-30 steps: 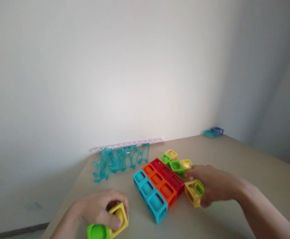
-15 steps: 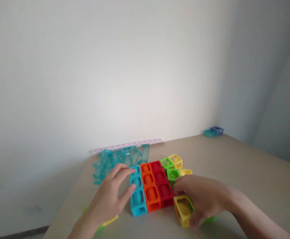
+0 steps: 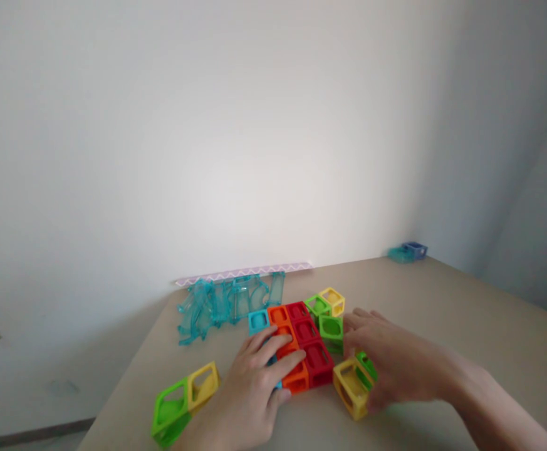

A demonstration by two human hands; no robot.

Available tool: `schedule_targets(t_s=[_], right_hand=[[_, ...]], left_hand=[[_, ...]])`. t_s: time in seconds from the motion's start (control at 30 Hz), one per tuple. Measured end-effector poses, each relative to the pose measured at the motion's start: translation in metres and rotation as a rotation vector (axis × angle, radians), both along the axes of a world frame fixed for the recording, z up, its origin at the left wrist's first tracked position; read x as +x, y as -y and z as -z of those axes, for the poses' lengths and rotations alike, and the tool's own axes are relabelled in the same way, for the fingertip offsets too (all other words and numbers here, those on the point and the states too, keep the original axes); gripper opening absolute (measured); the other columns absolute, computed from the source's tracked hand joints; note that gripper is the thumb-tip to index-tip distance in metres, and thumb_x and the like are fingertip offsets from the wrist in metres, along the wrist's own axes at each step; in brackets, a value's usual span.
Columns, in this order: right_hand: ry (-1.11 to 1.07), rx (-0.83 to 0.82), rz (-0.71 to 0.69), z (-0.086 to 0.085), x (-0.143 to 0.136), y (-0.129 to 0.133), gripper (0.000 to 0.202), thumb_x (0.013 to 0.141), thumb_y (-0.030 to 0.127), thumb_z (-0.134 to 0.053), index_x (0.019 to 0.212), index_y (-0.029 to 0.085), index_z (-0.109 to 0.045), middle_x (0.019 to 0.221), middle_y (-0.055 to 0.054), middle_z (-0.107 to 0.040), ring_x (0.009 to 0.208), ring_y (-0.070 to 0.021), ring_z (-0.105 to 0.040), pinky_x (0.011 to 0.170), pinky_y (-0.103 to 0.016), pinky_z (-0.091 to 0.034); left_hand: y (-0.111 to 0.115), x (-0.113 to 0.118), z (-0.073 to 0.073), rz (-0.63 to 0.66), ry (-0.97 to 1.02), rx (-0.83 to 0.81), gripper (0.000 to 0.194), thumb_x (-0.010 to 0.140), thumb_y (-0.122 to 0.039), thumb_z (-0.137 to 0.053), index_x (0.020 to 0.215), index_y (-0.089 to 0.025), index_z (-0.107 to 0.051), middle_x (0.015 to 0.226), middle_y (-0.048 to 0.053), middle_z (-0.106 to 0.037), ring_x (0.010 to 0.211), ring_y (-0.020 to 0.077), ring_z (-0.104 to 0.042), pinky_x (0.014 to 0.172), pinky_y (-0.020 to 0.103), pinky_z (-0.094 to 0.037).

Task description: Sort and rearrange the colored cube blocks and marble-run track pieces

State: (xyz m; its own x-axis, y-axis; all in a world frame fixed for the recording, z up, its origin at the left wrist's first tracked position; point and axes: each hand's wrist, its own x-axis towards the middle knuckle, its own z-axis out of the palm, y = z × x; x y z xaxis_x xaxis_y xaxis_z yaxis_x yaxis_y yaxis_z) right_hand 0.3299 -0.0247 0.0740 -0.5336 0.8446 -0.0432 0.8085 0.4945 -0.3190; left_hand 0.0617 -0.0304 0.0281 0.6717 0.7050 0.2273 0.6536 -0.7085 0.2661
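In the head view, several hollow plastic cubes stand joined in a block at the table's middle: a blue row (image 3: 258,321), an orange row (image 3: 279,314) and a red row (image 3: 317,360). My left hand (image 3: 254,382) lies over the blue and orange cubes, fingers apart, thumb at their front edge. It hides most of the blue row. My right hand (image 3: 390,360) curls round a yellow cube (image 3: 354,387) with a green cube (image 3: 366,368) behind it, thumb on the near side. Its fingertips are beside another green cube (image 3: 331,329) next to the red row.
A green cube (image 3: 170,410) joined to a yellow cube (image 3: 203,383) lies front left. Clear teal track pieces (image 3: 240,299) and a pale purple strip (image 3: 245,274) lie along the wall. Behind the red row sits a yellow cube (image 3: 332,300). A dark blue cube (image 3: 415,250) stands far right.
My left hand has moved right, onto the blue and orange cubes, uncovering the green and yellow pair at front left. The yellow cube by my right hand has turned and shifted slightly back.
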Motion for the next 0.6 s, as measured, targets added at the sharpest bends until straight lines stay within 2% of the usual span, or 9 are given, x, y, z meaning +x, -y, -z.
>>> schedule_targets(t_s=[0.17, 0.37, 0.5, 0.6], right_hand=[[0.02, 0.005, 0.007, 0.001, 0.003, -0.005, 0.039, 0.05, 0.047, -0.079, 0.083, 0.026, -0.073, 0.094, -0.007, -0.057, 0.097, -0.0299, -0.051, 0.085, -0.04, -0.04], [0.028, -0.003, 0.051, 0.004, 0.008, -0.013, 0.045, 0.05, 0.048, -0.079, 0.083, 0.019, -0.071, 0.092, -0.008, -0.057, 0.088, -0.0268, -0.053, 0.076, -0.035, -0.045], [0.031, 0.043, 0.049, 0.006, 0.007, -0.016, 0.043, 0.053, 0.048, -0.077, 0.083, 0.019, -0.069, 0.093, -0.008, -0.058, 0.093, -0.029, -0.052, 0.083, -0.04, -0.043], [-0.015, 0.055, 0.027, 0.009, 0.007, -0.017, 0.051, 0.056, 0.045, -0.075, 0.1, 0.021, -0.065, 0.106, -0.009, -0.057, 0.105, -0.0308, -0.049, 0.093, -0.044, -0.038]], left_hand=[[-0.001, 0.0, 0.005, -0.011, 0.01, -0.009, 0.058, 0.082, -0.018, -0.054, 0.135, -0.039, -0.043, 0.141, -0.002, -0.043, 0.133, 0.0242, -0.03, 0.111, 0.049, -0.031], [-0.001, -0.002, 0.007, -0.026, 0.023, 0.013, 0.061, 0.077, -0.01, -0.051, 0.132, -0.036, -0.046, 0.139, -0.002, -0.045, 0.132, 0.0219, -0.031, 0.112, 0.045, -0.03], [0.0, -0.002, 0.005, -0.012, 0.032, 0.029, 0.06, 0.075, -0.009, -0.051, 0.13, -0.034, -0.049, 0.138, -0.001, -0.046, 0.132, 0.0224, -0.031, 0.112, 0.044, -0.03], [0.0, -0.002, 0.005, -0.009, 0.044, 0.03, 0.059, 0.074, -0.01, -0.052, 0.128, -0.034, -0.05, 0.137, -0.001, -0.046, 0.132, 0.0226, -0.031, 0.112, 0.044, -0.031]])
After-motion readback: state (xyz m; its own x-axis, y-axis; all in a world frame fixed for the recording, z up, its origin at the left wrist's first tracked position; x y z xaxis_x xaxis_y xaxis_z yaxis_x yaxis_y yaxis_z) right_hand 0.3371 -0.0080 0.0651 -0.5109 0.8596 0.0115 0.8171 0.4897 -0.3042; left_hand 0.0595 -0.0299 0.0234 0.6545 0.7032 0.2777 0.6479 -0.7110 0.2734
